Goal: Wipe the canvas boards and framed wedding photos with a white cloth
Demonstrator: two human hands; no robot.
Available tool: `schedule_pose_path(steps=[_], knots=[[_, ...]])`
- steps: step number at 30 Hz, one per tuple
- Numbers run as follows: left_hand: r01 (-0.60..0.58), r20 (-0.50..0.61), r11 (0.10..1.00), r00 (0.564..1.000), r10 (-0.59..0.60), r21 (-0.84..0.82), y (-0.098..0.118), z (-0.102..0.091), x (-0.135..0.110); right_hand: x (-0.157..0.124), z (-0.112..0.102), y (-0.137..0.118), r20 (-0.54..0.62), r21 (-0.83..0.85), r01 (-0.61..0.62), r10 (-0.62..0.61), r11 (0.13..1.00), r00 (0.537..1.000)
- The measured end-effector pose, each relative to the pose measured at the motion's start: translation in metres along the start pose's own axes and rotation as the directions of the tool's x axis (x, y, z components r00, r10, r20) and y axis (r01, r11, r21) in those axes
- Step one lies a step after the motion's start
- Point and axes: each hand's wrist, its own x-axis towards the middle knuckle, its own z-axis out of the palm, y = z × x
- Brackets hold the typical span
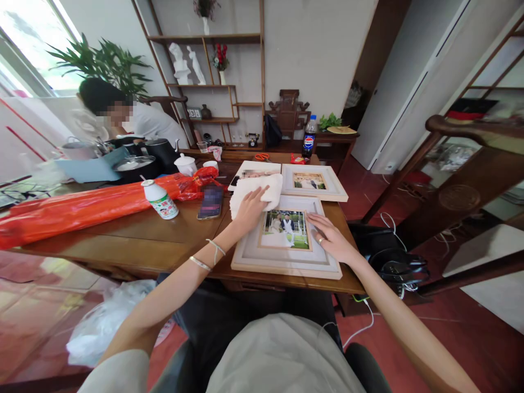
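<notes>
On the table in front of me lies a pale picture frame (249, 254) with a photo (285, 229) of two people seated outdoors. My left hand (249, 212) rests with outstretched fingers on a folded white cloth (238, 201), which covers the frame's upper left corner. Under the cloth's far edge is part of another photo panel (262, 167), mostly hidden. My right hand (333, 239), a ring on one finger, lies with extended fingers along the frame's right side. A second pale frame (335, 188) with a photo sits just beyond, at the right.
Left on the wooden table (192, 232) are a phone (210, 202), a white bottle (159, 199) and a long red plastic-wrapped bundle (94, 204). Orange-handled scissors (262, 156) and a cola bottle (309, 137) stand farther back. Another person (158, 123) leans over at far left.
</notes>
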Motion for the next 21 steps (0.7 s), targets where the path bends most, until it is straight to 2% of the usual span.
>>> schedule_pose_path(steps=[3,6,12,16,21], knots=[[-0.038,-0.056,0.999,0.998,0.038,-0.004,0.001,-0.003,0.005,-0.001,0.001,0.001,-0.005,0.004,0.007,-0.007,1.0,1.0],[-0.055,-0.051,0.998,0.997,0.056,0.017,-0.001,-0.009,0.006,-0.001,0.001,0.002,-0.009,-0.004,0.009,-0.009,1.0,1.0],[-0.054,0.137,0.997,0.989,0.062,-0.058,-0.005,-0.01,0.004,0.0,-0.001,0.0,0.011,0.003,-0.002,0.002,1.0,1.0],[-0.094,0.164,0.995,0.982,0.098,-0.037,0.015,-0.023,-0.011,0.0,-0.002,0.0,0.014,0.015,-0.006,0.006,1.0,1.0],[-0.133,0.303,0.991,0.944,0.132,-0.019,0.053,-0.06,-0.049,0.0,0.0,0.001,0.013,0.013,-0.002,0.002,1.0,1.0]])
